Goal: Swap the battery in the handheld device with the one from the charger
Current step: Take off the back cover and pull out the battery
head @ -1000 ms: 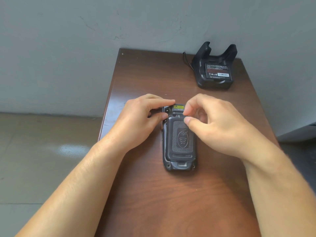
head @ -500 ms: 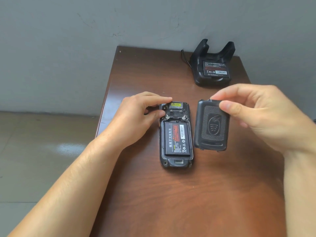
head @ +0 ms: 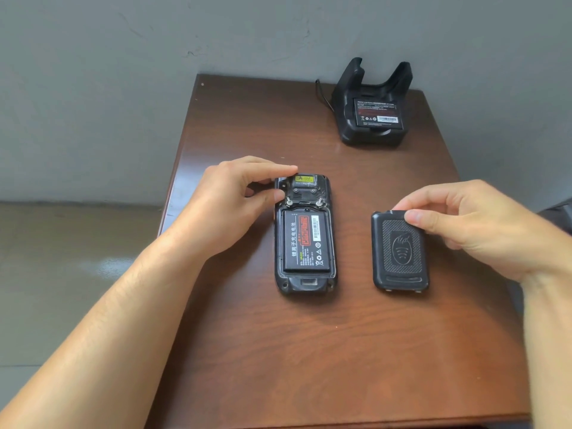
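The black handheld device [head: 305,286] lies face down in the middle of the brown table [head: 309,351]. Its back is uncovered and a black battery [head: 305,239] with a red label sits in the bay. My left hand [head: 229,205] pinches the device's top left corner. My right hand [head: 473,224] holds the top edge of the black back cover [head: 399,255], which lies flat on the table to the right of the device. A black charger cradle [head: 370,131] stands at the far right of the table with a second battery [head: 377,113] in it.
A grey wall runs just behind the table. A black cable [head: 320,91] leaves the charger on its left side. The table's left edge drops to a tiled floor [head: 62,274].
My right hand lifted the back cover off the device, carried it to the right and lowered it onto the table. The battery in the device is now exposed. My left hand stayed put.
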Tool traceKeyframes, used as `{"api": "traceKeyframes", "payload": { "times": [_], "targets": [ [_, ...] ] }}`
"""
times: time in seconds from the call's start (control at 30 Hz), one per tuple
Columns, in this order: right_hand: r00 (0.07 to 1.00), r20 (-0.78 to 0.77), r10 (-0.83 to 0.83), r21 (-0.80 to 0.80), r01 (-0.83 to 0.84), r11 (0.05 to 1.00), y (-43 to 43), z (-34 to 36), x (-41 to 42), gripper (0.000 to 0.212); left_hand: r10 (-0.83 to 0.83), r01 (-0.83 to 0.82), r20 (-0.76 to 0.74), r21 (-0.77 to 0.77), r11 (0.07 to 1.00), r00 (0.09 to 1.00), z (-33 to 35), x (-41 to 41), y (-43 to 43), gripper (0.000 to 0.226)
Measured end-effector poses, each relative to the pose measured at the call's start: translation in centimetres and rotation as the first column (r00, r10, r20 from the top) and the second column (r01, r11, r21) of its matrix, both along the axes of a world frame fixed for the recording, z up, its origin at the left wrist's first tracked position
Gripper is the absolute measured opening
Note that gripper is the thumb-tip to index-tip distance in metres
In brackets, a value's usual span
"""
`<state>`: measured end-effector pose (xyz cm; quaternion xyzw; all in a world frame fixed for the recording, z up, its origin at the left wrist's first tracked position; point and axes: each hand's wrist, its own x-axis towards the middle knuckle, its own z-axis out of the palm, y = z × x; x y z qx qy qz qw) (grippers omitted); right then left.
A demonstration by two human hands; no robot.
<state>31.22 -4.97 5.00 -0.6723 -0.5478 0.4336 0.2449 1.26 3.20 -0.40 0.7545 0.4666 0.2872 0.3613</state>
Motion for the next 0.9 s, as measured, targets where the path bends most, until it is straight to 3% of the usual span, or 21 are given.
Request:
{"api": "traceKeyframes", "payload": {
  "times": [0.13,0.4,0.9],
  "targets": [
    [1.000,0.001,0.014,0.013,-0.014,1.000,-0.1,-0.5,0.4,0.014,0.006,-0.006,-0.004,0.007,1.000,1.000,0.2,0.1,-0.1,0.039],
    [0.982,0.185,0.028,0.060,-0.040,0.997,0.1,-1.3,0.7,0.011,0.009,-0.009,-0.029,0.019,1.000,1.000,0.5,0.2,-0.1,0.038],
    [0.979,0.203,0.000,0.112,-0.023,0.993,0.1,-2.0,1.0,0.014,0.017,-0.017,-0.002,0.000,1.000,1.000,0.6,0.3,-0.3,0.037]
  ]
}}
